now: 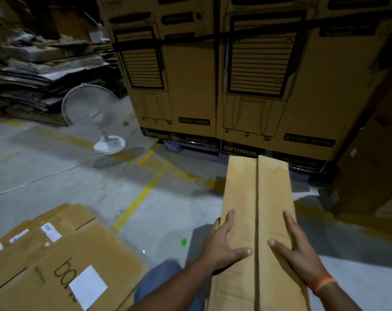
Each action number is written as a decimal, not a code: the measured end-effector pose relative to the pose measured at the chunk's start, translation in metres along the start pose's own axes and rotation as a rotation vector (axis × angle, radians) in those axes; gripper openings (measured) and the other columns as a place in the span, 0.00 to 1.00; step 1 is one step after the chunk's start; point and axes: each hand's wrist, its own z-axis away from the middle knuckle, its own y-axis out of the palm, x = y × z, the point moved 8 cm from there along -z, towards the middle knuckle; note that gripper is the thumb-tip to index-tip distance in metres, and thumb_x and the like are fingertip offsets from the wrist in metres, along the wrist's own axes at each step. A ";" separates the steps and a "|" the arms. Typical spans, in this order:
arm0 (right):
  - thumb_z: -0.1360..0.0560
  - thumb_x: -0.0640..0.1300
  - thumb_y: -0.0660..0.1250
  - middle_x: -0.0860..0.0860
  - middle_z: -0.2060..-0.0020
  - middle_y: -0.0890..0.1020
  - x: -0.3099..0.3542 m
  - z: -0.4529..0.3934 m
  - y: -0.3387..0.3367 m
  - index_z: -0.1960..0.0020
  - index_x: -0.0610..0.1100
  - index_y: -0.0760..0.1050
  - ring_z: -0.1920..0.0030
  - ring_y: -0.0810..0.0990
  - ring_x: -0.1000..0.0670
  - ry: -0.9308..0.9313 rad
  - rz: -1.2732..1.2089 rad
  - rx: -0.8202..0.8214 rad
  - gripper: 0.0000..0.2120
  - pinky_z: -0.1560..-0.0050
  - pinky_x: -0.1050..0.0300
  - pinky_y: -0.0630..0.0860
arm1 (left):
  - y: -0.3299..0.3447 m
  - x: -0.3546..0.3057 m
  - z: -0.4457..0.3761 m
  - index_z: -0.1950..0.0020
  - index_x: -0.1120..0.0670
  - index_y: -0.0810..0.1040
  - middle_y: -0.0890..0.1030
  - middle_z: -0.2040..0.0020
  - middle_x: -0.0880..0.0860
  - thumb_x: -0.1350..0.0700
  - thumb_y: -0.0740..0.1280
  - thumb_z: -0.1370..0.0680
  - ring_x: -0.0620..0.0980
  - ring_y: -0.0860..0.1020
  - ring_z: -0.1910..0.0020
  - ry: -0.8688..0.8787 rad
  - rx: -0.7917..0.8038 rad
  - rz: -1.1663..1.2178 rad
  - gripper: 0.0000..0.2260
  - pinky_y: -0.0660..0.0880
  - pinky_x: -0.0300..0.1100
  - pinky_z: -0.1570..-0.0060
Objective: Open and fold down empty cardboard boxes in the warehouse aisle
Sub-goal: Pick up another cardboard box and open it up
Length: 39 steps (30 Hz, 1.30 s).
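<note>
Grey concrete floor with yellow painted lines ran through the dim warehouse aisle. Nearest to the camera, a long narrow cardboard box lay lengthwise away from the person, with its two top flaps closed and meeting in a seam down the middle. The left hand lay flat on the left flap, its grip spread, with the fingers reaching over the left edge and the thumb pointing to the seam. The right hand lay flat on the right flap in the same way, grip spread wide, with an orange band on the wrist. A knee in blue trousers showed under the left forearm.

To the left, flattened boxes with white labels were lying on the floor in a low pile. A small green scrap lay between this pile and the narrow box. Farther, a white pedestal fan stood on the floor, and its cable ran to the left. Directly beyond the far end of the narrow box, tall printed cartons on a dark pallet closed the way. Behind the fan, stacks of flat cardboard were piled high.
</note>
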 end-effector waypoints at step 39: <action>0.26 0.61 0.67 0.42 0.21 0.36 -0.150 -0.131 0.058 0.20 0.62 0.47 0.21 0.45 0.34 0.540 0.567 0.052 0.42 0.28 0.31 0.61 | 0.102 0.076 -0.180 0.19 0.36 0.38 0.61 0.20 0.50 0.56 0.78 0.27 0.54 0.67 0.24 -0.116 0.247 -0.079 0.55 0.70 0.44 0.32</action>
